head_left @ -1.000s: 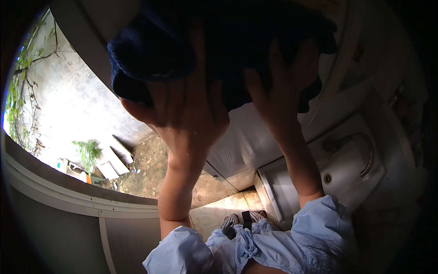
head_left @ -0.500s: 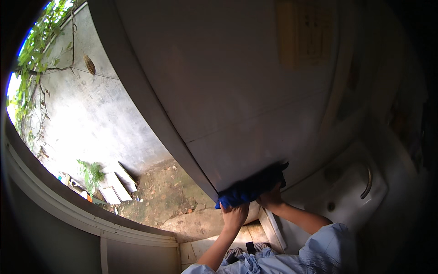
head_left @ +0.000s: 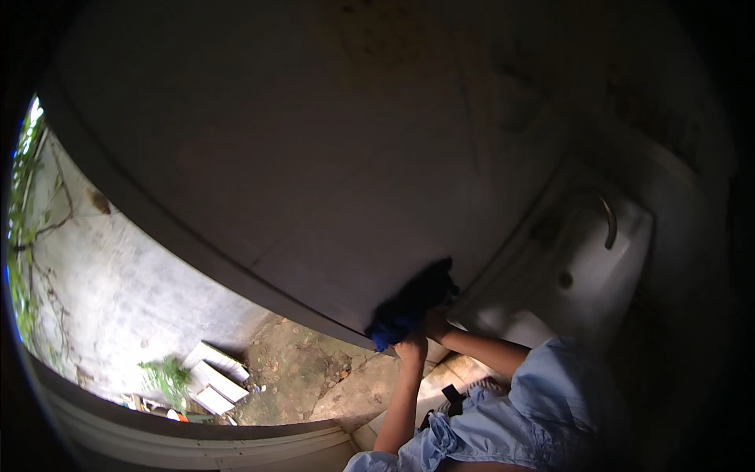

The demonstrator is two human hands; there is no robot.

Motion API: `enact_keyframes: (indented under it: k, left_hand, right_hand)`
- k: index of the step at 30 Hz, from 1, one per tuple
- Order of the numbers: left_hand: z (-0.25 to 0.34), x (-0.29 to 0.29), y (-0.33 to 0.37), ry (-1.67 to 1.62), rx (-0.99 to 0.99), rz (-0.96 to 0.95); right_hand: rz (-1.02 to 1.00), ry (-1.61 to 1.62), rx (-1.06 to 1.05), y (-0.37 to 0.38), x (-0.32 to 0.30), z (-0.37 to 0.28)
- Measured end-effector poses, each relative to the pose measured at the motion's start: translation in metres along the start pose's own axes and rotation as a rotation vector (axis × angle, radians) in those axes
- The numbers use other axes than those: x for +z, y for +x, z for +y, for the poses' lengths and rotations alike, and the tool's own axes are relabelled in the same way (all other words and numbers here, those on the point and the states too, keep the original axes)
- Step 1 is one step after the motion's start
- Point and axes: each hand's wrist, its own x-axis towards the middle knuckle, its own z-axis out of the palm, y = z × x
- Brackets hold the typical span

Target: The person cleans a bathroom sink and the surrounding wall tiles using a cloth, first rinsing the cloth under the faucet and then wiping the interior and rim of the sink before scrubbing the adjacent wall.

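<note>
Some green leaves (head_left: 23,228) hang at the far left, by a pale wall (head_left: 141,259) in bright light. Next come a small leafy plant (head_left: 167,380) and a few white boards (head_left: 214,385) on the bare ground (head_left: 303,370). A big flat panel (head_left: 314,197) fills the middle, and it is quite dark. At its low edge is a dark blue cloth (head_left: 411,303), bunched up against it. The cloth looks soft, floppy and thick. It should be light, though it would feel heavier if wet, and it should not break. The best place to hold it is a thick fold at each end. The left hand (head_left: 411,347) has its fingers curled on the near edge of the cloth. The right hand (head_left: 435,325) is just beside it, touching the cloth, but it is too dim to tell how far its fingers close. Off to the right is a white sink (head_left: 594,295) with a bent tap (head_left: 609,220).
</note>
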Motion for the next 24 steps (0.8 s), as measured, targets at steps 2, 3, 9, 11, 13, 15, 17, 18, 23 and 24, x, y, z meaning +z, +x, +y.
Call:
enact_keyframes:
  k: [2,3,9,11,13,15,17,18,23,24]
  left_hand:
    - [-0.008,-0.005,-0.003,-0.357,-0.102,-0.018]
    - [-0.023,0.001,-0.014,-0.679,-0.162,0.057]
    - [0.061,-0.050,-0.007,-1.259,-0.402,-0.174]
    - [0.083,-0.060,-0.012,-1.416,-0.415,-0.356]
    - [0.070,-0.041,-0.038,-1.401,-0.376,-0.512]
    - [0.089,-0.047,-0.049,-1.565,-0.369,-0.729]
    - [0.121,-0.061,-0.056,-1.848,-0.586,-0.991]
    - [0.128,-0.055,-0.063,-1.852,-0.584,-1.055]
    - [0.180,-0.004,-0.110,-1.428,-0.488,-1.186]
    - [0.187,0.000,-0.116,-1.259,-0.362,-1.096]
  right_hand:
    - [0.388,0.566,0.333,0.004,0.008,-0.038]
    - [0.279,-0.056,-0.088,0.002,-0.015,-0.060]
    - [0.024,0.532,0.331,-0.021,-0.085,-0.111]
    - [0.037,0.604,0.401,-0.036,-0.109,-0.120]
    - [0.154,0.615,0.433,-0.063,-0.110,-0.116]
    - [0.263,0.704,0.565,-0.099,-0.128,-0.121]
    - [0.517,0.801,0.607,-0.138,-0.143,-0.123]
    - [0.547,0.747,0.649,-0.153,-0.157,-0.133]
    - [0.419,-0.441,0.564,-0.230,-0.214,-0.130]
    - [0.358,-0.505,0.587,-0.241,-0.218,-0.124]
